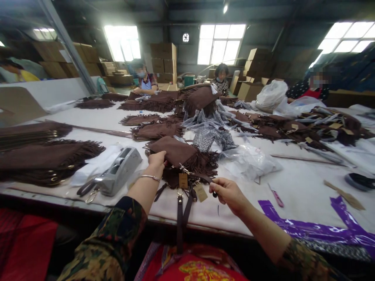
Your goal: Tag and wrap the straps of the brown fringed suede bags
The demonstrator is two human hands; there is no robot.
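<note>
Left hand [158,158] has the thumb on top and the fingers tucked mostly out of sight, pinching the left end of a brown fringed bag [172,150]. Right hand [225,190] is curled in, thumb and fingers gripping a dark strap [203,178] that runs pretty straight from the bag's near edge. Left forearm reaches up and forward, palm side hard to see; the right one comes in slanting from the lower right, wrist a bit bent.

The bag is flat on the white table [234,212], right in front of the person. Long axis goes roughly side to side, right end angled a little toward the wearer, with the fringe spilling off that end. Looks like matte, suede-ish stuff, kinda soft rectangle shape. Off the near edge dangle a tan cardboard tag [183,180], a paler tag [200,192] and a shiny gold clasp [179,192], plus a long strap [179,218] drooping over the table edge.

Further out: chunky grey tape dispenser [123,171] on the left, crinkly clear plastic bag [252,164] and a pink-handled cutter [277,197] on the right, glossy purple plastic [307,228] near the edge, and more fringed bags stacked [38,158] far left.
</note>
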